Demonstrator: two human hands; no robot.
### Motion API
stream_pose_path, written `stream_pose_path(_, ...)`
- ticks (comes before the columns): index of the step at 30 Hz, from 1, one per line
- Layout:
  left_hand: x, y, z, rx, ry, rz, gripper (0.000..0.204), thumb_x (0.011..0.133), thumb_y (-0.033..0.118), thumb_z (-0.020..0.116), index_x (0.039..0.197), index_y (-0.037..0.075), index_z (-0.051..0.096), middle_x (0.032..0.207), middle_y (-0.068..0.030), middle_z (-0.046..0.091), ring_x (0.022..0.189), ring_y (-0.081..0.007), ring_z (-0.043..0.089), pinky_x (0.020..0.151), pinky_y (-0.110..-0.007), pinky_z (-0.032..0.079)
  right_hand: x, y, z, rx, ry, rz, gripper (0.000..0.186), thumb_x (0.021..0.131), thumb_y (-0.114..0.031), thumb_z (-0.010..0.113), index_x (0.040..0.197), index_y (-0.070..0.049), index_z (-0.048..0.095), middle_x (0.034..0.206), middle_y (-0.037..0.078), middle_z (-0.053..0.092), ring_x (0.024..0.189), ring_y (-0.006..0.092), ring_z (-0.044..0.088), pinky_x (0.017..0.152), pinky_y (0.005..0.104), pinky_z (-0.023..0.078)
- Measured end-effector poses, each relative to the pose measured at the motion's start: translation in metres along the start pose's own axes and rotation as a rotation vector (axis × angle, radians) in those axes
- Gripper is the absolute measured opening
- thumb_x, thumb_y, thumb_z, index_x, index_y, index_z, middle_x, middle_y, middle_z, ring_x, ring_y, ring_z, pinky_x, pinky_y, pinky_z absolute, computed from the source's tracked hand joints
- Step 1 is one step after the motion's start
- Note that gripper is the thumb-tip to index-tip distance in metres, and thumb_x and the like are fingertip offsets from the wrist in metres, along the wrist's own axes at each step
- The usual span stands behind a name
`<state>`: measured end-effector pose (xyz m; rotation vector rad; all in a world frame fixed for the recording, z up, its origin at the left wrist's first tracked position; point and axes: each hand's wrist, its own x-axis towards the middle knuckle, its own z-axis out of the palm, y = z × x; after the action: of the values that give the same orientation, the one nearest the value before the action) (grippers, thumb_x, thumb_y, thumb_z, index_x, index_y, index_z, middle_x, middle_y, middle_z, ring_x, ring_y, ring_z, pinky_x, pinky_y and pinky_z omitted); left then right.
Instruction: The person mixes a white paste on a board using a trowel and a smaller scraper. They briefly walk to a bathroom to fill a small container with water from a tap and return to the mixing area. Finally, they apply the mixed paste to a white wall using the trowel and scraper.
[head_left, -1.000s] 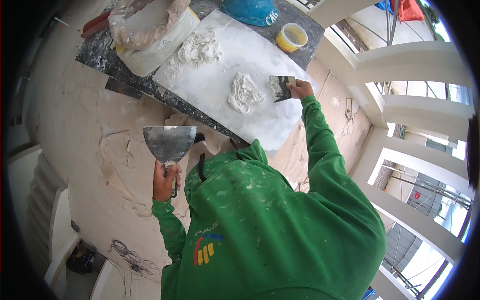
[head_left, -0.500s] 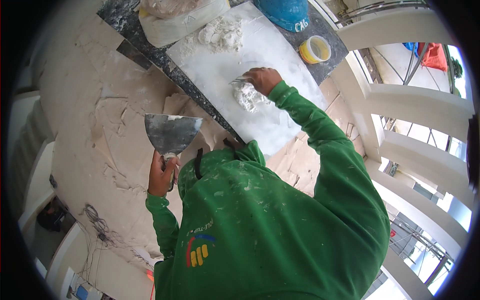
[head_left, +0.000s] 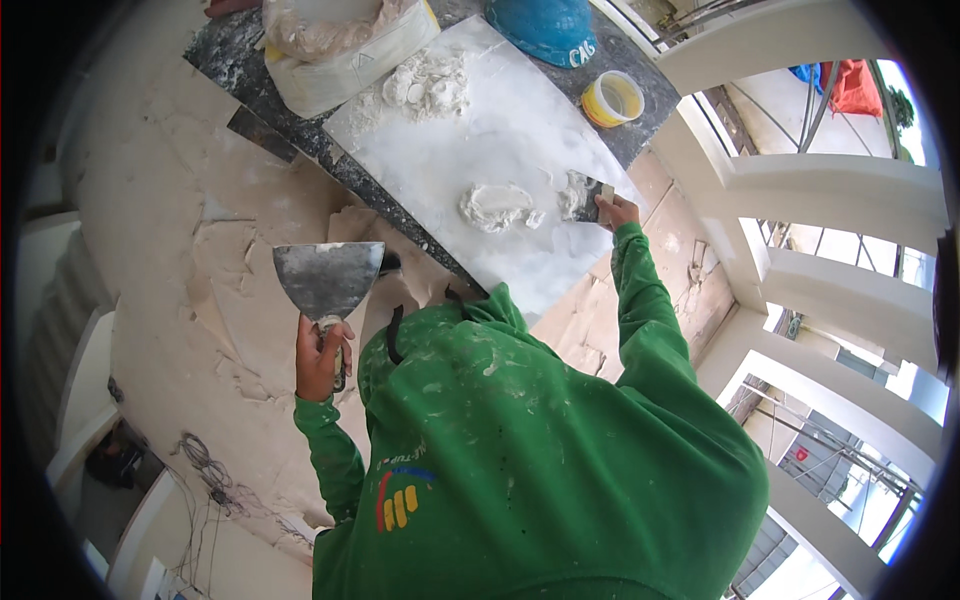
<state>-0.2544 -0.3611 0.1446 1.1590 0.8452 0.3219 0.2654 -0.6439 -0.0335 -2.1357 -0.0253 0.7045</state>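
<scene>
My left hand (head_left: 321,355) is closed round the handle of a wide putty knife (head_left: 327,275), its blade upright beside the table. My right hand (head_left: 617,212) grips a smaller putty knife (head_left: 591,200) with white paste on its blade, over the right part of a white board (head_left: 540,140). A mound of wet white paste (head_left: 500,207) lies on the board just left of that blade; a crumbly white heap (head_left: 425,85) sits toward the back. An open white sack (head_left: 340,65) stands at the back left. A yellow tub (head_left: 611,100) stands to the board's right.
The board rests on a dark, speckled table (head_left: 230,65) with a blue hard hat (head_left: 535,25). The floor (head_left: 220,280) has crinkled covering and cables (head_left: 205,465). At the right are white beams (head_left: 830,190) and scaffolding (head_left: 820,110). A dark figure, possibly a person, is low left (head_left: 112,457).
My right hand went over the paste mound half a second ago and is now back to its right, with paste on the blade. The mound is flatter. The view has shifted slightly.
</scene>
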Motion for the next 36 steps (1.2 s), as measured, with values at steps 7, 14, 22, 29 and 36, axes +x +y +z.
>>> stream_pose_path(7,0.001,0.008,-0.004,0.091,-0.036,-0.035,0.04,0.097,0.017,0.052,0.131,0.003,0.036,0.085,-0.0101,0.055,0.05,-0.009,0.049,0.041,-0.022,0.042,0.015,-0.129,0.153,-0.562,-0.337,-0.549,0.042,0.072,-0.032,0.077,0.11,-0.013,0.071,0.088,0.014,0.072,0.081,0.0263,0.069,0.075,0.0359,0.053)
stream_pose_path(14,-0.016,0.015,0.004,0.114,0.039,-0.03,0.04,0.097,0.017,0.052,0.131,0.004,0.036,0.087,-0.0101,0.057,0.052,-0.008,0.048,0.043,-0.022,0.042,-0.079,-0.185,0.286,-1.453,-1.414,-1.237,0.048,0.07,-0.024,0.077,0.116,-0.018,0.067,0.1,0.012,0.07,0.097,0.0306,0.066,0.082,0.0399,0.052)
stream_pose_path(22,-0.064,-0.029,0.0,-0.015,0.25,0.012,0.036,0.097,0.013,0.051,0.128,0.003,0.037,0.087,-0.0104,0.056,0.05,-0.0089,0.049,0.041,-0.023,0.042,-0.061,-0.172,0.101,-0.884,-1.042,-2.093,0.015,0.071,-0.012,0.062,0.085,-0.011,0.067,0.093,0.0,0.063,0.092,0.0213,0.061,0.083,0.0353,0.054)
stream_pose_path(29,-0.026,-0.02,0.015,0.009,0.065,0.022,0.038,0.097,0.017,0.053,0.129,0.005,0.037,0.085,-0.0091,0.054,0.048,-0.0094,0.049,0.038,-0.023,0.043,-0.089,-0.141,0.033,-0.886,-0.523,-1.625,0.018,0.077,-0.007,0.063,0.094,-0.01,0.067,0.096,0.004,0.066,0.09,0.0252,0.063,0.075,0.0357,0.054)
stream_pose_path(36,0.041,0.019,0.011,0.169,-0.215,-0.004,0.036,0.097,0.016,0.052,0.128,0.004,0.037,0.085,-0.0091,0.055,0.049,-0.0094,0.049,0.039,-0.023,0.044,-0.178,0.007,0.045,0.25,-0.001,-0.236,0.03,0.084,-0.015,0.07,0.107,0.003,0.062,0.096,0.014,0.07,0.079,0.0205,0.069,0.07,0.0328,0.056)
